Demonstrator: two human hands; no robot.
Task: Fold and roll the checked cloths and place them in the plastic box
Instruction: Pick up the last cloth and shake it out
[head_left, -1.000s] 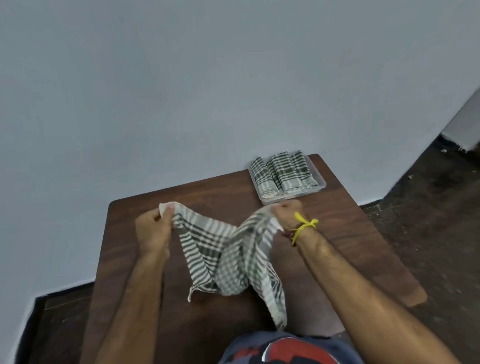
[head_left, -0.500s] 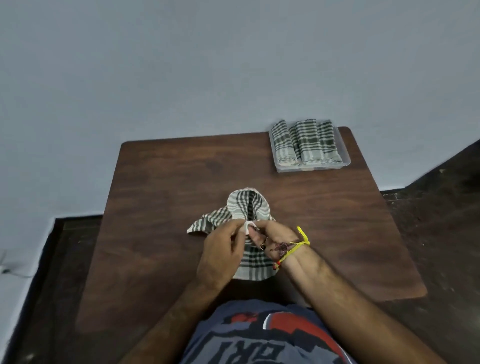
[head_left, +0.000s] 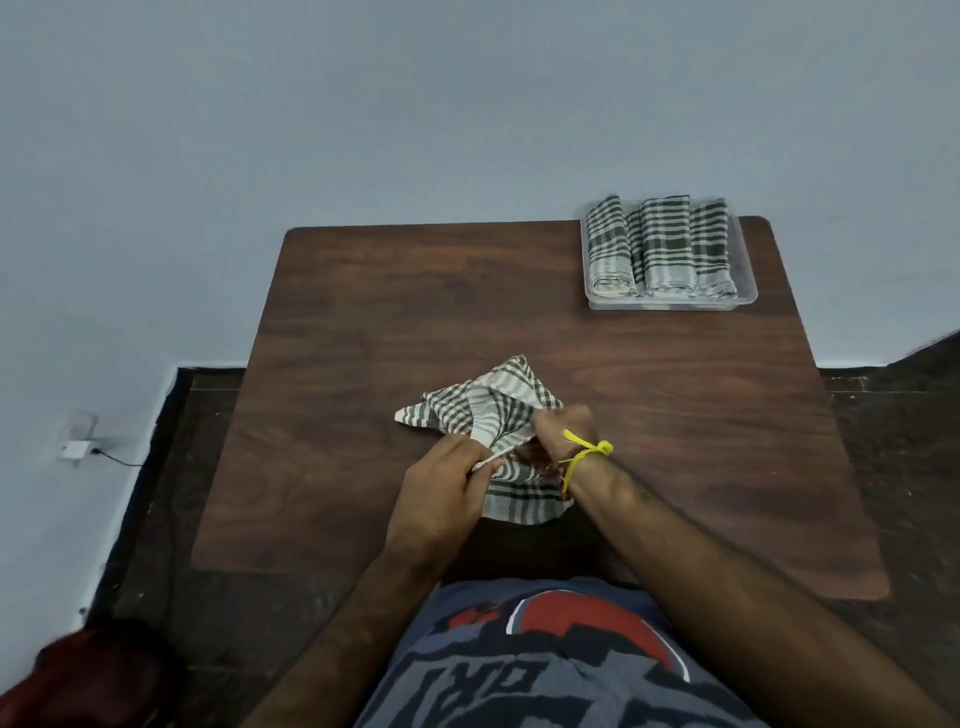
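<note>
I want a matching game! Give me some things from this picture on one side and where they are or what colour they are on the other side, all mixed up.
Things:
1. plastic box
2. loose checked cloth
3. string
4. charger plug

Descriptions:
A. yellow, tied round the right wrist
B. white, on the wall at the left
C. crumpled on the wooden table, gripped by the left hand and right hand
D. at the table's far right corner, holding rolled checked cloths

Pairs: 1-D, 2-C, 3-A, 4-B
</note>
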